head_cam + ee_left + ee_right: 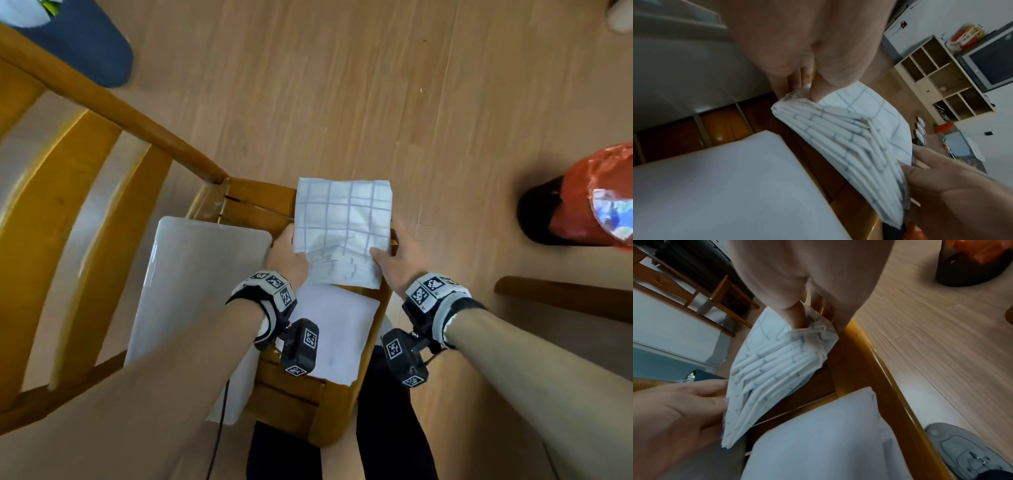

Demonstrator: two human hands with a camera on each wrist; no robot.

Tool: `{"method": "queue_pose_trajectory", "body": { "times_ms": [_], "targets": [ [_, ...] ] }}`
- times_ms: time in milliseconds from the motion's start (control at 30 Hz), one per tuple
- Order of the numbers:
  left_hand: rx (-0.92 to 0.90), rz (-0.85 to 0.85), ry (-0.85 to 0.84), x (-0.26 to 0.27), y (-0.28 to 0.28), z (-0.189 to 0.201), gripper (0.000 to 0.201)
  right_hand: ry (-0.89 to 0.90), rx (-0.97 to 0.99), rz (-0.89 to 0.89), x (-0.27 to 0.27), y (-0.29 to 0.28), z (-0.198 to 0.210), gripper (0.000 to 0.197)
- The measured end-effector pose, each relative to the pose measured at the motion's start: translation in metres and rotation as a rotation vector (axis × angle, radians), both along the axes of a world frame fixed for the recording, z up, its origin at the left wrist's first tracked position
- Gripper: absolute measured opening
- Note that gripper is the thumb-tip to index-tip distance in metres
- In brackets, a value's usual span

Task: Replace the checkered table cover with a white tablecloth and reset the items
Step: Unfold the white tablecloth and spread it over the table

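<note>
A folded checkered table cover [342,226], white with grey-blue lines, is held over the front of a wooden chair seat [291,397]. My left hand [287,257] pinches its left edge, thumb on top [818,91]. My right hand [394,253] grips its right edge, thumb on top and fingers beneath [797,316]. The stacked folds of the cover [849,146] fan out between both hands [766,369]. A folded white tablecloth [337,329] lies flat on the seat just below the cover [725,186] [818,434].
A closed silver laptop [191,291] lies on the seat's left part. The chair's backrest slats [68,205] curve at left. An orange and black object [582,205] stands on the wood floor at right; a blue object [85,44] at upper left. My grey shoe [966,451] is beside the chair.
</note>
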State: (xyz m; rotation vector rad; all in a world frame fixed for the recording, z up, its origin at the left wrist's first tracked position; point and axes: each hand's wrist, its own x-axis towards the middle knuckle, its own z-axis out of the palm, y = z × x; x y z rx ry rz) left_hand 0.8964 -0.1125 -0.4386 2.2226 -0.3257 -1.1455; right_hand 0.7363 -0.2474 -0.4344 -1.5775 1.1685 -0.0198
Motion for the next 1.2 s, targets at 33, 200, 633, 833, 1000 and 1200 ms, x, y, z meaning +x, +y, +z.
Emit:
{"method": "queue_pose_trajectory", "body": {
  "times_ms": [33,200,633,833,1000,1200],
  "targets": [
    [0.008,-0.010,0.007,-0.001,-0.002,-0.006,0.050,0.020,-0.005,-0.006,0.001,0.001,-0.006,0.073],
    [0.063,-0.010,0.011,-0.003,-0.009,-0.022,0.060,0.047,0.023,-0.078,-0.003,0.011,-0.025,0.059],
    [0.027,0.145,0.047,-0.004,-0.015,0.023,0.059,0.135,-0.007,-0.216,0.009,0.004,-0.033,0.060],
    [-0.089,0.068,-0.105,-0.008,0.012,0.052,0.051,0.120,-0.105,-0.245,0.007,0.006,-0.017,0.048],
    [-0.082,0.176,-0.162,-0.003,0.052,0.083,0.054,0.093,-0.211,-0.168,0.012,0.016,0.026,0.052],
    [0.056,0.401,-0.223,0.012,0.136,0.097,0.055,-0.006,-0.320,-0.020,0.018,0.040,0.060,0.054]
  ]
}}
